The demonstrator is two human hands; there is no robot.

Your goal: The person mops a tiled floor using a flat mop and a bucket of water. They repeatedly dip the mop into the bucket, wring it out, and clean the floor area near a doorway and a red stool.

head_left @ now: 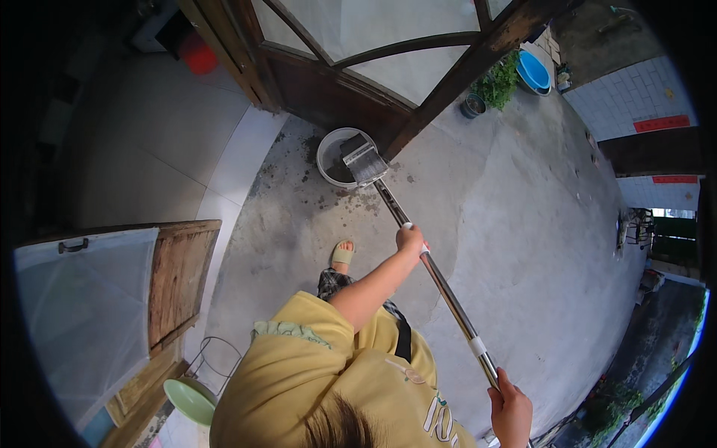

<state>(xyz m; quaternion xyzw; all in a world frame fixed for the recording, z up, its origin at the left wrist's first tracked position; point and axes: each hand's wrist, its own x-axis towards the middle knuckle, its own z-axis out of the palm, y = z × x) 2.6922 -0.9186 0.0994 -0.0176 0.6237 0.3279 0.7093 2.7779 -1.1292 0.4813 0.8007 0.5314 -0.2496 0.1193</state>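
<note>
I hold a long-handled mop [452, 299] with a metal pole and a flat grey squeeze head [364, 160]. My left hand [410, 240] is closed round the upper-middle of the pole, by a white collar. Lower right, my right hand [512, 409] grips the pole near its other end. The mop head rests at a tilt over the right side of a round white basin [323, 166] on the ground. Dark water or wet dirt seems to lie in the basin, partly hidden by the head. Wet spots mark the concrete around it.
A wooden door with glass panes [336, 97] stands just behind the basin. Another door leaf [179, 284] is at left, with a green basin [190, 399] below it. Far right are a potted plant [497, 86] and a blue basin [532, 71]. My sandalled foot [343, 254] stands near.
</note>
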